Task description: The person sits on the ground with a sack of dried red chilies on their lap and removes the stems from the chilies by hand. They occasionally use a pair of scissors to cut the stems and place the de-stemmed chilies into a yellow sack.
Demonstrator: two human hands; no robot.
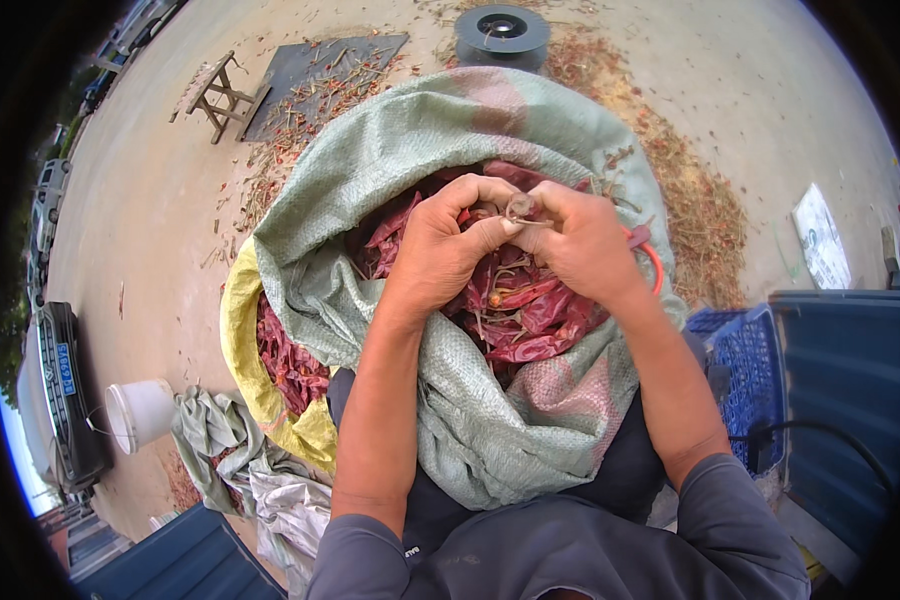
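Observation:
Both hands meet over a large green woven plastic sack [360, 142], which is full of dried red chili peppers [544, 307] and has its rim rolled back. Between the fingertips is the pale stem end of a dried chili pepper [521, 206]. My left hand [454, 244] pinches it with thumb and forefinger, the thumbnail against the stem. My right hand [581, 244] grips the same end from the other side. The pepper's body is mostly hidden by the fingers. Beside the right wrist, an orange-red loop [654, 259] lies at the sack's edge.
A yellow sack [240, 330] of chilies stands at the left, near crumpled sacks [229, 442] and a white bucket [141, 416]. Ahead are a wooden stool [221, 97], a dark mat [322, 75], a grey spool [502, 34] and scattered stems [690, 202]. A blue plastic crate [750, 375] is at the right.

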